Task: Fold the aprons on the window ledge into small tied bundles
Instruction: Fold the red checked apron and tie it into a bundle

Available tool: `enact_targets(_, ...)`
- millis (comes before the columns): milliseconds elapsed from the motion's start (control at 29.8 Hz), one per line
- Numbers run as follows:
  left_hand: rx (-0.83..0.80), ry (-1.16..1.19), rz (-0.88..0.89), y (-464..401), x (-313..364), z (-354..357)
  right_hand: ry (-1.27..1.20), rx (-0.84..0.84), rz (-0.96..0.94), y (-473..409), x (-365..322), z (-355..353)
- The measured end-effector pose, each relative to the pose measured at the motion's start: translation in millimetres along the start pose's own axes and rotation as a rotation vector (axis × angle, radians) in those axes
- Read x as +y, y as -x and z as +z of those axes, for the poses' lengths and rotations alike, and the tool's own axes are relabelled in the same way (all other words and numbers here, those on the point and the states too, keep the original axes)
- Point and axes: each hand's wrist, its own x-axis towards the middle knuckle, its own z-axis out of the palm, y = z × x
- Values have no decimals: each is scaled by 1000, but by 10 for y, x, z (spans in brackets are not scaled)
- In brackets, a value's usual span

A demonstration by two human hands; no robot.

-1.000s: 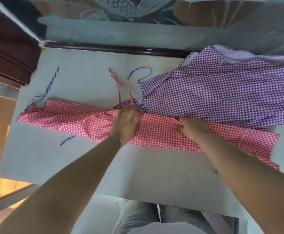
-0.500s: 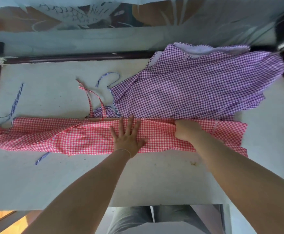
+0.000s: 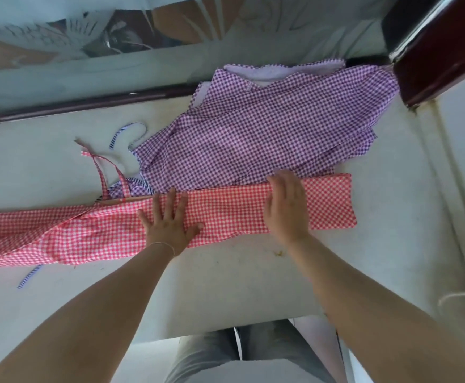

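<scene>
Fingers (image 3: 180, 201) of the left hand (image 3: 169, 226) are lying straight and spread, pressing flat on the red gingham apron (image 3: 226, 214) near the middle of its length. A thin bracelet (image 3: 162, 246) is sitting on that wrist. The right hand (image 3: 286, 208) is also resting flat on the red cloth, fingers straight and close together, gripping nothing, fingertips reaching the apron's far edge.

The red apron is lying folded into a long narrow band across the window ledge (image 3: 239, 286), running off the left side of the view. Its right end is sitting squared off, just beyond the right hand. Two red ties (image 3: 100, 172) are trailing away from its far edge, left of the left hand.

The purple gingham apron (image 3: 253, 139) is lying loosely spread behind the red one, touching its far edge and bunching against the window frame (image 3: 87, 105). Striped blue-and-white ties (image 3: 121, 131) are curling on the ledge left of it; another striped piece (image 3: 30, 276) is poking out from under the red band's near edge.
</scene>
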Motion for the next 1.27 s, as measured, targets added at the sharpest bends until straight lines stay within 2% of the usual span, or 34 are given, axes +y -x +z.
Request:
enact_targets(67,-14,-12,-9,2,14,-9,-63,-142,-264,229,-488,301)
enact_targets(101,-18,-25,-10,1,20,-13,-29,-240,-312,321,-658,434)
enact_targets(168,-19,-25,-8,-5,13,-11,46,-397,-210,386,-696,589)
enact_targets(268,-7,4,1,-20,4,8,133,-462,-5,359,-129,652)
enact_targets(436,-12,10,-1,-23,19,15,195,-437,252,364,975,323)
enact_targets(536,-14,4,-5,-6,31,0,210,-405,384,282,1238,147)
enact_targets(603,-20,2,-11,-5,32,-8,231,-355,308,194,1175,84)
enact_targets(670,-28,-4,-12,0,47,-13,261,-321,116,114,1009,81)
enact_targets(737,-25,-5,-14,7,62,-37,299,-347,8,-20,798,122)
enact_targets(972,-31,20,4,64,56,-154,396,-635,-7,-461,403,83)
enact_targets(1106,-21,9,19,66,18,-117,108,-554,-148,-313,411,26)
enact_targets(1173,-3,5,30,57,29,-84,20,-551,-95,-257,399,21)
enact_targets(1273,2,-3,20,62,29,-73,17,-668,-35,-234,371,63)
